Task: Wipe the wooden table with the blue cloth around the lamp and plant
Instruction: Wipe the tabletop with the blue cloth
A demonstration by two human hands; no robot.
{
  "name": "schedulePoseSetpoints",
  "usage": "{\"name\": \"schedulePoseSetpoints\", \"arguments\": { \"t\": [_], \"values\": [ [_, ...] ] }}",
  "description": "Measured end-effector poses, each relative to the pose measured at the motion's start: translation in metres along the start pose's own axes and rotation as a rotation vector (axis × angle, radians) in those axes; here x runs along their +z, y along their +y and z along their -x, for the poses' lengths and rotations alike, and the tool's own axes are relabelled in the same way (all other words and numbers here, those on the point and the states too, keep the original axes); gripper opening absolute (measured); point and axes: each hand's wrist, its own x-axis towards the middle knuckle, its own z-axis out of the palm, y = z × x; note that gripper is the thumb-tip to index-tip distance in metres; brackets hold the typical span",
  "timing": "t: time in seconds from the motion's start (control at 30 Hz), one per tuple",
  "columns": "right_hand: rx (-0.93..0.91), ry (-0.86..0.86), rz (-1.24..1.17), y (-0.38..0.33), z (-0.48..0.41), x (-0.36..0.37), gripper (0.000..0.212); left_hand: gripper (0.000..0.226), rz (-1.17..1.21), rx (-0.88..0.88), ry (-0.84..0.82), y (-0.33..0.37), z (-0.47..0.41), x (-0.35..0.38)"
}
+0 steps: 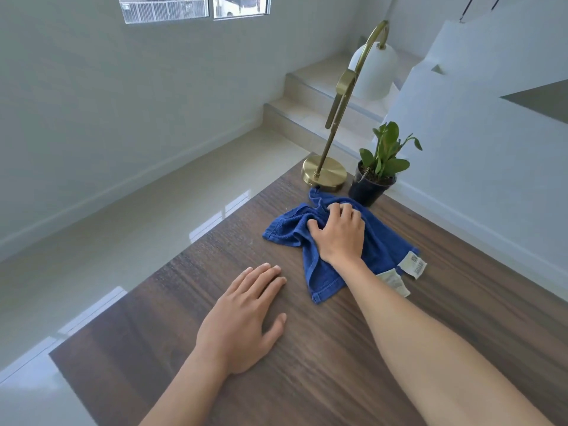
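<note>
The right hand bunches the cloth in curled fingers near the tabletop's far corner, just short of lamp and plant, while the left hand lies flat, fingers loosely spread.

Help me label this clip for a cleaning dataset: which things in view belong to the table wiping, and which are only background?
Part of the job:
blue cloth, pressed under the right hand
wooden table
brass lamp, standing at the far corner
potted plant, beside the lamp
left hand, flat on the table

Only background:
stairs
window
tiled floor
</note>
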Motion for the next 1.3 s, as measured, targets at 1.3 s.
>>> {"name": "schedulePoseSetpoints", "arguments": {
  "t": [1.3],
  "values": [
    [-0.278, -0.260, -0.088, -0.140, -0.001, 0.019, 0.066, 0.062, -0.011, -0.511, 0.124, -0.091, 0.113, -0.054]
  ]
}}
